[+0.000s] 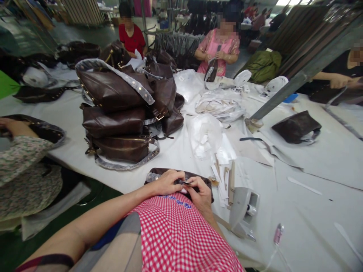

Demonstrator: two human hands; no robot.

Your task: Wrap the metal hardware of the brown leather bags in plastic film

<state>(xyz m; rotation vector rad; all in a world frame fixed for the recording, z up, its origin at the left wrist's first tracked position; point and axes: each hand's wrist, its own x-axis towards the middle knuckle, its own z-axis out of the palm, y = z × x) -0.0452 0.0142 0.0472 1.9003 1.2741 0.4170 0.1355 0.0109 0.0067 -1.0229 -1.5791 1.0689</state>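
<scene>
A dark brown leather handbag point(195, 174) lies at the table's near edge, against the red checked apron. My left hand point(169, 182) is closed at the bag's upper side, thumb and fingers pinching its edge. Opposite it, my right hand point(200, 192) pinches the same spot, with the fingertips of both hands almost meeting. A small dark piece shows between them, too small to make out. Clear film covers the bag's studded strap point(153, 176) on the left. Much of the bag is hidden beneath my hands and the apron.
Brown handbags point(113, 121) are stacked ahead on the left. Plastic bags point(204, 132), paper strips point(222, 185) and a grey tape dispenser point(244, 211) lie to the right. A slanted metal post point(295, 79) meets the table. Co-workers sit left, right and across; another handbag point(297, 127) lies right.
</scene>
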